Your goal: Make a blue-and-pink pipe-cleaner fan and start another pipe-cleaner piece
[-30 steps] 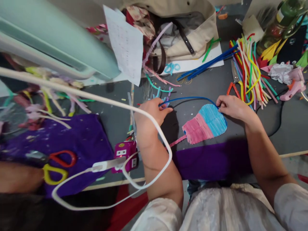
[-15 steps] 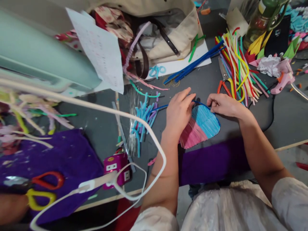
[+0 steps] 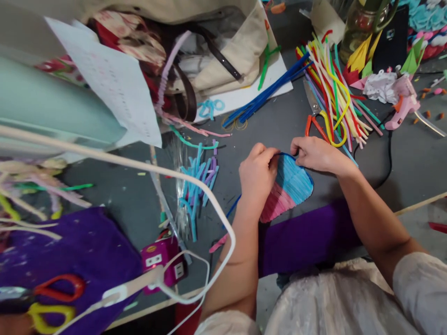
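A flat piece of pipe-cleaner rows (image 3: 295,179), light blue on one side and pink on the other, lies on the table's front part, partly under my left hand. A dark blue pipe cleaner (image 3: 233,205) runs along its upper and right edge, and its loose end sticks out left of my wrist. My left hand (image 3: 257,168) is closed, pinching the dark blue pipe cleaner at the piece's upper left. On the upper edge, a short way to the right, my right hand (image 3: 316,152) also pinches it. The fingertips are partly hidden.
Scissors (image 3: 316,109) and a bundle of coloured pipe cleaners (image 3: 344,93) lie beyond my right hand, near a pink glue gun (image 3: 403,104). Cut blue pieces (image 3: 197,174) lie to the left. A white cable (image 3: 139,163) loops in front of a purple power socket (image 3: 160,260).
My left hand has gone from loosely extended fingers to a closed pinch at the edge. The pipe cleaner's loose end has swung down toward my left forearm. The view has shifted slightly.
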{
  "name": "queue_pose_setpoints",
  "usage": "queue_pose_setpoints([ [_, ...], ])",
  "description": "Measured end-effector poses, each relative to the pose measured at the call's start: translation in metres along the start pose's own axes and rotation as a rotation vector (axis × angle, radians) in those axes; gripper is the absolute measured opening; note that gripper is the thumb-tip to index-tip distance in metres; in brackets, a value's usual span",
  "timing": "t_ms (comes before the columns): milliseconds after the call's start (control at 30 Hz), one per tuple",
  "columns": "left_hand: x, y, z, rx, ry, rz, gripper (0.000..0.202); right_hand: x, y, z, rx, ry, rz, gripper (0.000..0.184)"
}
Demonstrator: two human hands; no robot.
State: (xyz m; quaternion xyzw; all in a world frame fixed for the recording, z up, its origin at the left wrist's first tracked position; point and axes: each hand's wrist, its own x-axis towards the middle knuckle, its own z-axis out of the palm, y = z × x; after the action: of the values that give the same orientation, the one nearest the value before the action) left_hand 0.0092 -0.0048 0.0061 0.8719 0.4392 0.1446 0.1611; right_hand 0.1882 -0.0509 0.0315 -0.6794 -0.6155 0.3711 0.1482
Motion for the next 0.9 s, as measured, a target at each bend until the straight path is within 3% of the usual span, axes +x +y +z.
queue_pose_setpoints([
  [267,-0.001,-0.001,0.001,0.042,0.036,0.0,0.021,0.001,-0.001,0.002,-0.031,-0.011,0.004,0.025],
  [700,-0.002,-0.013,-0.003,-0.053,-0.103,0.033,0.027,0.001,-0.001,0.002,-0.072,-0.011,-0.044,0.026],
  [900,-0.004,-0.01,-0.005,-0.023,-0.123,0.037,0.029,-0.001,0.002,-0.003,0.014,-0.084,-0.061,0.025],
])
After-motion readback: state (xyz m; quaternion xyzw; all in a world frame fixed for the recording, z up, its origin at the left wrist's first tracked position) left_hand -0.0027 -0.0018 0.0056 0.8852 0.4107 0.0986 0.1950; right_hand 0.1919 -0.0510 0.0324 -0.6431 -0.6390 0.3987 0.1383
